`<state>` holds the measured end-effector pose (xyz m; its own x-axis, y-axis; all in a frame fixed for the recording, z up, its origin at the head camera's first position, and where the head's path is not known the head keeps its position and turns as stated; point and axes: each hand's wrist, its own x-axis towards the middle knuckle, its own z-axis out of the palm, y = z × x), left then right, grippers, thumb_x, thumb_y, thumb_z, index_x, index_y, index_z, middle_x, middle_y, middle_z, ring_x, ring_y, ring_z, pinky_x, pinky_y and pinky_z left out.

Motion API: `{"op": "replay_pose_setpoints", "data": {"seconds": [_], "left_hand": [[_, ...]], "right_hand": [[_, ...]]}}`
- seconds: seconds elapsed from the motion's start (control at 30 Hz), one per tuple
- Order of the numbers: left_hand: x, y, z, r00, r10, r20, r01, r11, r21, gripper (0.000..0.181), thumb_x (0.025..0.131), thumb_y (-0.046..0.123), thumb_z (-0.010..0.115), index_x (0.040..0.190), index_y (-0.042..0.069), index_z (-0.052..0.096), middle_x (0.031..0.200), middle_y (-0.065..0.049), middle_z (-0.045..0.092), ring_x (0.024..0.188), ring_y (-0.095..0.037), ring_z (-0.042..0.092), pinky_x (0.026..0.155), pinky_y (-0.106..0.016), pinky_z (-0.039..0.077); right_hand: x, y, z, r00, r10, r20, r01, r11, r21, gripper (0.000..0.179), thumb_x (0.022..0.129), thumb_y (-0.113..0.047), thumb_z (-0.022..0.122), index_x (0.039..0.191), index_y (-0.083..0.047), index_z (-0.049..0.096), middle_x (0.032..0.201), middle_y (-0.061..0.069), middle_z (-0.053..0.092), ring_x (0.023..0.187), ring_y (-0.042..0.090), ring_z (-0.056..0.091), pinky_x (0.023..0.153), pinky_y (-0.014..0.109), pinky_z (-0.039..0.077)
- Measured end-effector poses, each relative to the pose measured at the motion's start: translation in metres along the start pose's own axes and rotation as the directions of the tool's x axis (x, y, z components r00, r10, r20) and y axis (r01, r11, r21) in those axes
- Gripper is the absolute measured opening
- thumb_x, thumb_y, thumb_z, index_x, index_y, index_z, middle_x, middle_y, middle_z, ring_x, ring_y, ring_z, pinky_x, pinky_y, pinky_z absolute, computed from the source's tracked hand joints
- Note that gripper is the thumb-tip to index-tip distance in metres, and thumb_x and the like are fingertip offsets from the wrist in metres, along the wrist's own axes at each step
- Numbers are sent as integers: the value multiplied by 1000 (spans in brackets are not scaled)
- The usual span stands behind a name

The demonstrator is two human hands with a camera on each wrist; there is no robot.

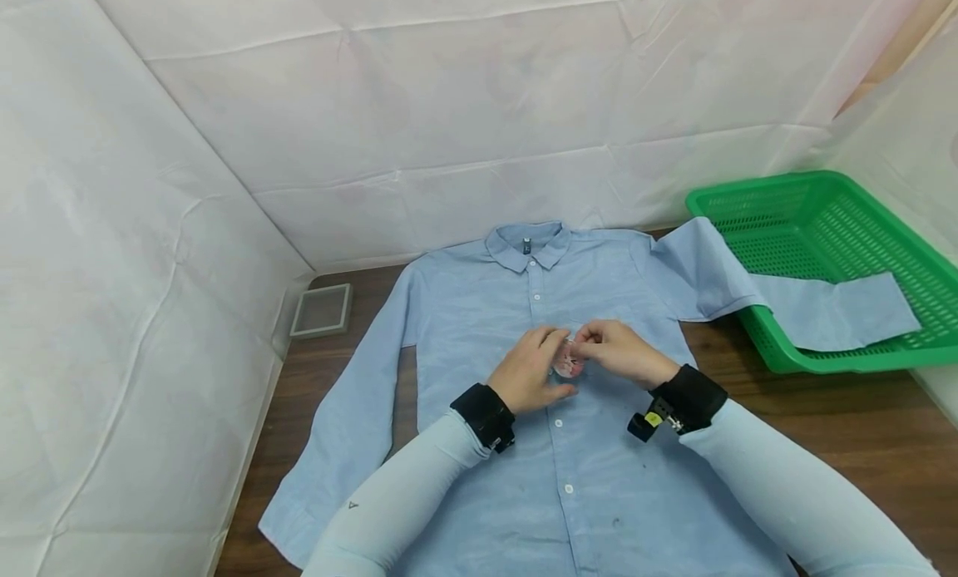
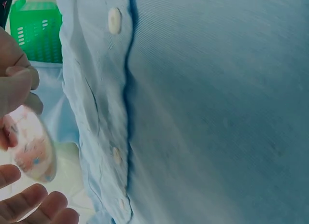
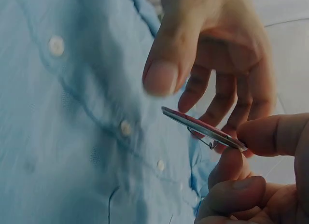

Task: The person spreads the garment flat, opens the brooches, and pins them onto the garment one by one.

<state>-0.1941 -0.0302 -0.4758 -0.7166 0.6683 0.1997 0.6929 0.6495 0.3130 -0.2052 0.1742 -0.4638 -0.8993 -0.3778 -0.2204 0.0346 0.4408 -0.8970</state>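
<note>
A round pin badge [image 1: 566, 363] with a pink patterned face is held above the front of a light blue long-sleeved shirt [image 1: 486, 327]. My right hand [image 1: 623, 352] pinches its edge between thumb and finger. Seen edge-on in the right wrist view, the badge [image 3: 205, 129] shows a wire pin on its back. My left hand [image 1: 530, 371] is just left of the badge, thumb apart from loosely bent fingers; in the right wrist view those fingers [image 3: 226, 91] lie behind the badge, and whether they touch it I cannot tell. The shirt lies face up, its buttons [image 3: 56, 46] running down the front.
A green plastic basket [image 1: 793, 357] stands at the right, with one shirt sleeve [image 1: 838, 311] draped over its rim into it. A small grey-framed square tray [image 1: 322, 311] sits at the left on the brown wooden table [image 1: 295, 394]. White sheeting [image 1: 464, 103] hangs behind and at the sides.
</note>
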Motion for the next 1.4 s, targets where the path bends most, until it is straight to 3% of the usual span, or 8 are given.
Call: {"op": "replay_pose_setpoints", "data": {"seconds": [0.2, 0.47, 0.6, 0.7, 0.8, 0.93, 1.23, 1.4], "left_hand": [[0, 3, -1, 997, 30, -71, -30, 1000, 9, 78, 76, 41, 81, 138, 10, 47, 121, -2, 51, 104, -12, 51, 88, -24, 45], [0, 4, -2, 990, 43, -132, -38, 999, 39, 62, 79, 32, 79, 131, 10, 54, 112, 0, 54, 92, -9, 51, 79, -21, 45], [-1, 5, -1, 988, 11, -152, -11, 1000, -2, 62, 80, 31, 78, 133, 8, 54, 116, -3, 54, 92, -10, 55, 79, -20, 47], [-2, 4, -1, 987, -37, -158, 24, 996, -85, 63, 80, 31, 79, 133, 7, 54, 118, -3, 55, 97, -12, 58, 83, -21, 48], [-2, 2, -1, 986, -84, -145, 53, 977, -209, 64, 80, 30, 80, 133, 6, 53, 119, -3, 57, 102, -16, 59, 86, -20, 48], [-4, 0, -3, 985, -128, -118, 77, 927, -367, 63, 82, 25, 79, 134, 4, 50, 124, -6, 56, 110, -19, 58, 89, -24, 49], [-9, 0, -5, 981, -144, -131, 61, 866, -497, 60, 83, 23, 77, 135, 8, 50, 130, -7, 55, 118, -19, 54, 93, -35, 49], [-11, -1, -4, 976, -151, -159, 35, 823, -567, 60, 84, 23, 77, 136, 9, 49, 131, -7, 55, 120, -18, 53, 94, -41, 48]], "right_hand": [[-4, -8, 1, 999, -9, 30, 8, 999, 54, 21, 97, -23, 57, 98, -2, 63, 87, 11, 66, 90, 41, 56, 69, 35, 37], [-4, -11, 4, 1000, -9, 22, 7, 998, 69, 20, 97, -18, 57, 102, 1, 62, 85, 13, 66, 75, 30, 52, 65, 32, 38], [-8, -21, 5, 1000, -12, 25, 10, 997, 83, 23, 100, -18, 53, 104, 3, 60, 87, 17, 63, 71, 25, 49, 63, 31, 37], [-16, -33, 4, 999, -38, 29, 35, 994, 103, 27, 102, -19, 48, 104, 5, 59, 88, 17, 58, 72, 26, 47, 62, 30, 38], [-21, -39, 3, 998, -56, 27, 52, 991, 120, 30, 104, -21, 44, 106, 6, 58, 88, 17, 53, 71, 25, 46, 60, 30, 38], [-17, -30, 2, 999, -34, 22, 31, 992, 126, 30, 105, -22, 42, 104, 4, 58, 89, 23, 50, 68, 25, 44, 58, 31, 36], [-5, -5, 3, 1000, 2, 10, -3, 993, 116, 41, 102, -36, 46, 113, 3, 56, 90, 17, 50, 69, 22, 43, 58, 31, 35], [-6, -4, 5, 999, 4, 46, -10, 990, 141, 43, 102, -39, 45, 119, -1, 57, 101, 18, 55, 80, 31, 51, 63, 32, 41]]}}
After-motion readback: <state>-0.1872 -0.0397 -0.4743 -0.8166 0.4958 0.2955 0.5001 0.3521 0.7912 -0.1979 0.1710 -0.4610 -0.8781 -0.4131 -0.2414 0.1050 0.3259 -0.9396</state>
